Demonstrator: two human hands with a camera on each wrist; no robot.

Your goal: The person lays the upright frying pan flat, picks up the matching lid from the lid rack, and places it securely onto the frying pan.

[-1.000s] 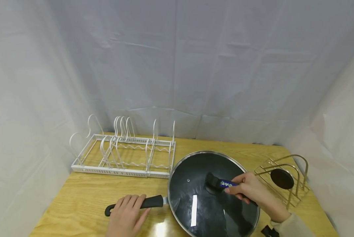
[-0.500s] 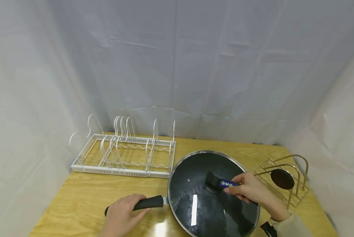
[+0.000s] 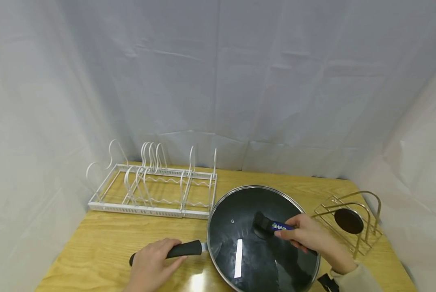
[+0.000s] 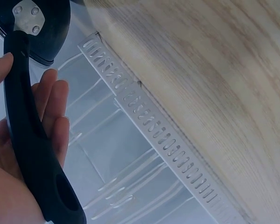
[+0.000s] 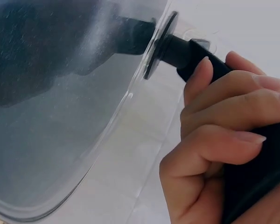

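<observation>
A wide frying pan with a glass lid (image 3: 247,202) on it stands at the front of the table in the head view. My left hand (image 3: 150,261) grips the pan's black handle (image 3: 185,248), which points left. The left wrist view shows this handle (image 4: 25,107) lying across the palm, the thumb on one side and curled fingers on the other. Over the lid, my right hand (image 3: 309,233) holds its black lid handle (image 3: 281,226), which bears a blue label. Curled fingers wrap this grip in the right wrist view, beside the lid's glass (image 5: 93,112). The lid hides the pan's inside.
To the left, a white wire rack (image 3: 137,209) with upright loops reaches close to the lid's rim. On the right stands a gold wire rack (image 3: 378,211) with a dark round disc (image 3: 348,221) on it. White sheeting (image 3: 240,81) surrounds the wooden table (image 3: 104,243).
My left hand has shifted its hold on the pan handle: its fingers lay spread over the top a second ago and now wrap closer around it. The right hand, lid and pan look unmoved.
</observation>
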